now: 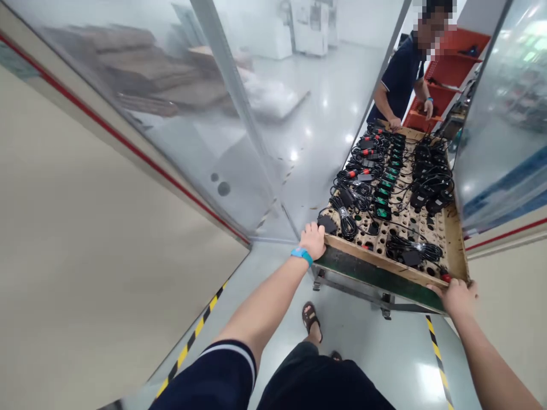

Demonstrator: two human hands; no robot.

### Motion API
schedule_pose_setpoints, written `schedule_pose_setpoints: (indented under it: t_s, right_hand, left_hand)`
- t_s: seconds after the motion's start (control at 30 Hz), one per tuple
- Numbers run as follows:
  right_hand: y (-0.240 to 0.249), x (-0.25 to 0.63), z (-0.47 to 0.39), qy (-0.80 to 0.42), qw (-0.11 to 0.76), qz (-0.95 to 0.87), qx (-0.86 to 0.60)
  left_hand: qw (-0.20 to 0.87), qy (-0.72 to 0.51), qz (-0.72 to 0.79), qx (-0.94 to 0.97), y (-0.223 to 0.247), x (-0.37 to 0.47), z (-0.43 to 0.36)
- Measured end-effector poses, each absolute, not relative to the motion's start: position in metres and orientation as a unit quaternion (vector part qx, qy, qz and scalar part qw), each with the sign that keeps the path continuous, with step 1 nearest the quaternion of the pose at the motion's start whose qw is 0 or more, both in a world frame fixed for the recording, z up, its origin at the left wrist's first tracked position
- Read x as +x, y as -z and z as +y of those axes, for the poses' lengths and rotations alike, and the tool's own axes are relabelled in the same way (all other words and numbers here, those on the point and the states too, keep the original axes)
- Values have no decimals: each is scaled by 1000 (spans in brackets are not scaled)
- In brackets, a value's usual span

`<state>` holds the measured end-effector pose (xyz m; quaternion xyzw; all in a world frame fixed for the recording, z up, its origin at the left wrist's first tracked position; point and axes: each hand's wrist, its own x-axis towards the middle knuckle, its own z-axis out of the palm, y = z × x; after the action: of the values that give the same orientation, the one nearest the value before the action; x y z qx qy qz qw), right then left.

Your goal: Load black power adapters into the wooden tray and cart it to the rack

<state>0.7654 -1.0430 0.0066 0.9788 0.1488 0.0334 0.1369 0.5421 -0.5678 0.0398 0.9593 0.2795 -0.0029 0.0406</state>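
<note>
A wheeled cart carries a wooden board full of round holes, loaded with several black adapters and coiled cables. My left hand, with a blue wristband, grips the near left corner of the board. My right hand grips its near right corner. At the far end a person in a dark shirt holds the cart with one hand.
The cart stands in a doorway between glass panels on the left and right. Black-and-yellow tape marks the glossy floor. Red shelves stand behind the other person. A beige wall fills the left.
</note>
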Motion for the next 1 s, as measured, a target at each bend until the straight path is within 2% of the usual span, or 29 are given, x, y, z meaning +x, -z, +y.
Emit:
schedule_pose_setpoints:
  t_s: [0.27, 0.5, 0.73, 1.0]
  right_hand:
    - [-12, 762, -1037, -36, 149, 129, 980]
    - [-30, 758, -1042, -106, 169, 242, 950]
    - [-32, 765, -1048, -101, 129, 282, 945]
    - [-38, 770, -1049, -111, 101, 281, 948]
  left_hand:
    - [55, 16, 277, 959, -47, 540, -566]
    - [53, 12, 287, 956, -55, 542, -568]
    - [24, 29, 304, 952, -56, 548, -574]
    - [42, 70, 325, 942, -61, 560, -586]
